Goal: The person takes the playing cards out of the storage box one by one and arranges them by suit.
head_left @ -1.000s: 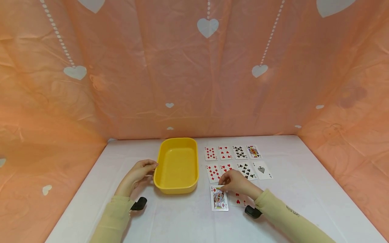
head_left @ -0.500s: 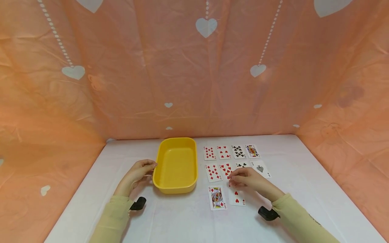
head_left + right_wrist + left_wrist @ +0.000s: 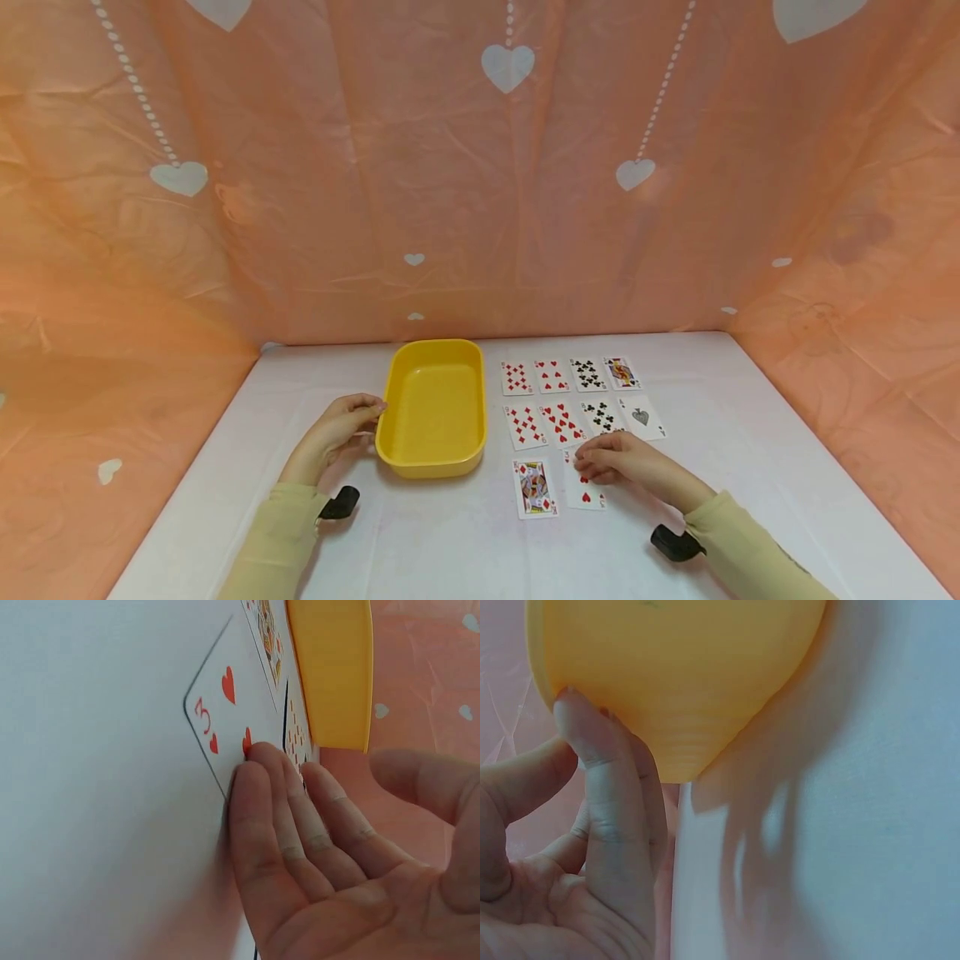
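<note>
Your right hand (image 3: 626,462): straight fingers pressing three of hearts (image 3: 586,492). Left hand (image 3: 337,429): relaxed fingers touching yellow tray (image 3: 431,408).

Readable marks are only on the playing cards on the counter (image 3: 450,533). Three of hearts (image 3: 225,720): red "3" index with a small heart under it, plain in the right wrist view. Ace of spades (image 3: 641,417): "A" corner index and one big spade pip. Other cards show diamond, heart and club pips and face-card art, but their indices are too small to read.
</note>
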`<state>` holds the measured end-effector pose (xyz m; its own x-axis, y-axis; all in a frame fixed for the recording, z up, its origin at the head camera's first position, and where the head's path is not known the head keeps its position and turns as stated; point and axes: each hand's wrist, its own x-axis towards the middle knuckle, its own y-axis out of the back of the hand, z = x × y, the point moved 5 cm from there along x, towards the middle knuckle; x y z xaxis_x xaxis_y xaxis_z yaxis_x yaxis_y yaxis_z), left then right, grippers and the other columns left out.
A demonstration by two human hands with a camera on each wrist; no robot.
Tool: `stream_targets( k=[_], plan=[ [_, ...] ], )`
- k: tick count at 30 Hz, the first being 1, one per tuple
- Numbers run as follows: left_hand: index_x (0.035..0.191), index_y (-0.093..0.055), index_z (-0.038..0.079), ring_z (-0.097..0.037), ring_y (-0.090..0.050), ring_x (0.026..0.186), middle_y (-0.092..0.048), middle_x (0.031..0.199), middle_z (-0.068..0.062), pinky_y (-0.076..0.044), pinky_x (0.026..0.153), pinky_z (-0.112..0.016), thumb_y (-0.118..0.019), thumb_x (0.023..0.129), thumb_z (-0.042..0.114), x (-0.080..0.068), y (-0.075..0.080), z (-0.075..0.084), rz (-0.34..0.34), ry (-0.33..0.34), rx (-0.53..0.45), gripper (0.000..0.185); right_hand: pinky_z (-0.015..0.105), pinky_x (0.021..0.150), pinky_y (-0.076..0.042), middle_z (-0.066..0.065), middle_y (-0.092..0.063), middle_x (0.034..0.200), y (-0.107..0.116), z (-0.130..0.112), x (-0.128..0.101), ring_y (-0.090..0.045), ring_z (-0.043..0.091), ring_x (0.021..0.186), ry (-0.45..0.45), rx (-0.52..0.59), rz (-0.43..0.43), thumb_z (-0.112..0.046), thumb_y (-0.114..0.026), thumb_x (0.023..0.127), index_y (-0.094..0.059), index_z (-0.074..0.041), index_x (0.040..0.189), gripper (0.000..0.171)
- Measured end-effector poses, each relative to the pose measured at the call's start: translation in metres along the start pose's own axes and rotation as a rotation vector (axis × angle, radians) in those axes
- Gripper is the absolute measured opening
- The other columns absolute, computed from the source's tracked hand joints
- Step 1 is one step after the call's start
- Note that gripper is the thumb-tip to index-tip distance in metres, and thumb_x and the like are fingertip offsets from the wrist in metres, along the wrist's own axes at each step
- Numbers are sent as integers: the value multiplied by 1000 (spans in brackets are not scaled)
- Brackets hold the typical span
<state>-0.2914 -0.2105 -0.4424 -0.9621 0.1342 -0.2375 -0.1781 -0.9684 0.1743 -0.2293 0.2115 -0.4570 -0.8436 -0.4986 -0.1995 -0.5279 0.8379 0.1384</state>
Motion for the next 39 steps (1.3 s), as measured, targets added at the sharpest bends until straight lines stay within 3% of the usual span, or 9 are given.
stream_targets(
  k=[10, 16, 18, 21, 24, 28, 34, 39],
  plan=[
    [114, -52, -9, -16, -62, 77, -62, 89, -7, -54, 65, -27, -57, 98, 19, -4, -1, 0, 6, -12, 16, 33, 37, 80, -54, 26, -64, 106, 3, -4, -2, -64, 30, 94, 32, -27, -27, -13, -49, 100, -53, 17, 118, 36],
    [117, -52, -10, -22, -64, 77, -64, 93, -13, -56, 68, -36, -53, 99, 27, -9, 4, 9, 9, -16, 104, 41, 41, 84, -52, 30, -61, 111, 33, -28, -11, -62, 37, 101, 100, -95, 74, -14, -50, 99, -47, 17, 124, 40],
    [119, -50, -11, -27, -65, 77, -63, 97, -19, -56, 69, -41, -51, 100, 31, -11, 10, 15, 22, -28, 160, 46, 42, 85, -52, 30, -60, 110, 48, -39, -16, -63, 34, 100, 129, -137, 126, -13, -49, 99, -47, 17, 125, 39],
    [123, -48, -12, -36, -65, 80, -59, 104, -28, -56, 70, -44, -50, 100, 34, -12, 23, 29, 58, -92, 297, 52, 41, 85, -52, 25, -62, 109, 72, -53, -23, -65, 24, 96, 170, -260, 203, -10, -51, 99, -50, 14, 124, 34],
    [128, -49, -11, -41, -63, 94, -56, 116, -32, -54, 76, -45, -51, 99, 37, -10, 36, 44, 103, -205, 550, 56, 36, 82, -52, 20, -63, 111, 98, -64, -30, -65, 19, 94, 205, -497, 291, -11, -54, 97, -56, 8, 121, 30],
    [138, -40, -9, -48, -48, 116, -45, 134, -32, -41, 94, -56, -49, 98, 42, -4, 46, 59, 134, -300, 844, 66, 45, 84, -50, 23, -61, 117, 126, -70, -30, -62, 36, 100, 201, -810, 368, -14, -58, 95, -58, 6, 122, 33],
    [151, -14, -2, -47, -19, 137, -19, 151, -30, -17, 108, -60, -50, 98, 41, 12, 47, 70, 173, -361, 976, 76, 64, 99, -29, 37, -37, 136, 152, -65, -13, -34, 56, 123, 150, -1104, 379, -23, -62, 92, -43, 12, 134, 57],
    [152, -18, 4, -47, -9, 139, -12, 154, -26, -10, 107, -64, -52, 98, 36, 28, 42, 74, 253, -445, 1117, 72, 67, 104, -14, 39, -25, 142, 161, -57, 2, -17, 61, 129, 123, -1221, 403, -32, -60, 92, -37, 10, 139, 67]
  ],
)
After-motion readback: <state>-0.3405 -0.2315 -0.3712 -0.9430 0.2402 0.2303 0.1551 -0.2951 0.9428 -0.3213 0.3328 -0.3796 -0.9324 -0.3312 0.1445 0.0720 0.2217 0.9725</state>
